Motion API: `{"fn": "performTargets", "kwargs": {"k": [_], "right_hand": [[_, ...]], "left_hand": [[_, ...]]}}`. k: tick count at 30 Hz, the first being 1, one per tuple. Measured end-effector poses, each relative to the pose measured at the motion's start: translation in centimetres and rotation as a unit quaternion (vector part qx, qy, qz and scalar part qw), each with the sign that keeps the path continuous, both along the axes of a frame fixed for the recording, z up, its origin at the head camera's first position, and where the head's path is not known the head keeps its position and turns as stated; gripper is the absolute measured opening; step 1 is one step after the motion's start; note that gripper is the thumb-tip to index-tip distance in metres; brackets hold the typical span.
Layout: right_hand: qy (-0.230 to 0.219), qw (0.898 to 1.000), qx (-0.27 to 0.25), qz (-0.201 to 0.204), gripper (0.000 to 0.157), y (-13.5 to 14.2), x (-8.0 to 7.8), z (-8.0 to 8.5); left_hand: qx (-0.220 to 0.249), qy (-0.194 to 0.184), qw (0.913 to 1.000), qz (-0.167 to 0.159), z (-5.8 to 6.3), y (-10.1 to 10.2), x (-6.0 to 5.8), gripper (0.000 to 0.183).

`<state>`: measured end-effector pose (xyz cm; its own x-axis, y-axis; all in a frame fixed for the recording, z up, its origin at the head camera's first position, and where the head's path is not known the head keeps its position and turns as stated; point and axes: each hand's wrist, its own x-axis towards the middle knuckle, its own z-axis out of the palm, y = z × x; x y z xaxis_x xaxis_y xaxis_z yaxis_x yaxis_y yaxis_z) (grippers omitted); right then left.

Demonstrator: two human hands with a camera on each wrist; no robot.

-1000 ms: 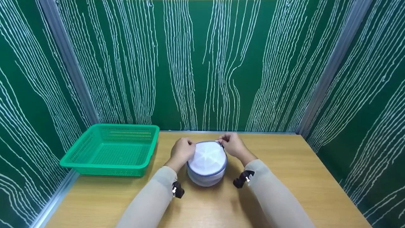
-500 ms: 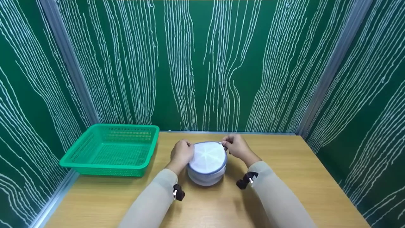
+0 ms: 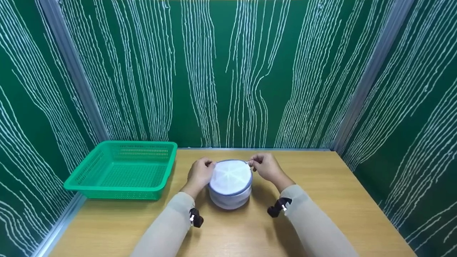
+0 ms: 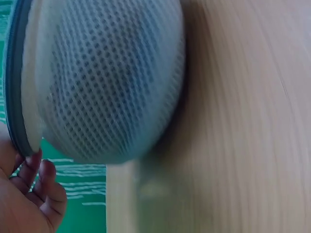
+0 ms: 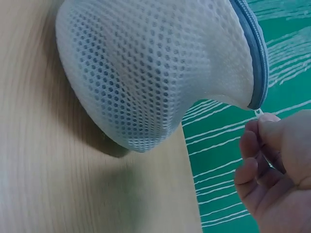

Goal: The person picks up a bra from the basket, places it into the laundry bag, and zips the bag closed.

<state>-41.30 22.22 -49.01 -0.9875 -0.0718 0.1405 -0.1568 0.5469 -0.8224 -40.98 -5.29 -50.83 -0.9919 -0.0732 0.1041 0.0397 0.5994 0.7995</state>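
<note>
A round white mesh laundry bag (image 3: 230,176) with a grey-blue zipped rim stands on the wooden table between my hands. Its pale top panel faces up in the head view, and the honeycomb mesh side (image 4: 107,77) fills much of the left wrist view. With thumb and fingers, my left hand (image 3: 200,173) pinches the rim at the bag's far left. At the far right of the rim, my right hand (image 3: 267,167) pinches the small white zipper pull (image 5: 259,112). The zipper band (image 5: 257,58) looks joined along the part shown in the right wrist view.
A green plastic basket (image 3: 165,184) with perforated sides stands on the table (image 3: 321,207) to the left of the bag. Green panels (image 3: 278,107) with white wavy lines enclose the table at the back and sides. Both wrists carry black camera mounts.
My right hand has moved slightly right and nearer along the bag's rim, with the zipper pull. The left hand keeps its grip on the rim. The whole head view has shifted a little.
</note>
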Motion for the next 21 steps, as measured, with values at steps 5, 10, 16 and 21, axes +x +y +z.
{"fn": "performTargets", "kwargs": {"k": [5, 10, 16, 21], "right_hand": [[-0.006, 1.0, 0.014, 0.005, 0.013, 0.0, 0.0, -0.1], [-0.022, 0.999, 0.026, 0.004, 0.022, 0.8, -0.3, -0.3], [-0.043, 0.997, 0.065, -0.021, 0.036, 1.4, 0.0, 0.1], [-0.027, 0.994, 0.103, -0.031, 0.038, 2.0, 0.6, 1.1]], "left_hand": [[0.022, 0.005, 0.9997, -0.013, -0.1, -1.5, 0.3, 0.028], [-0.015, 0.042, 0.9987, -0.025, 0.2, -2.1, 0.6, 0.024], [-0.054, 0.057, 0.9968, -0.017, 0.9, -2.3, 1.4, 0.026], [-0.108, 0.08, 0.9907, -0.024, 2.0, -3.1, 2.1, 0.035]]}}
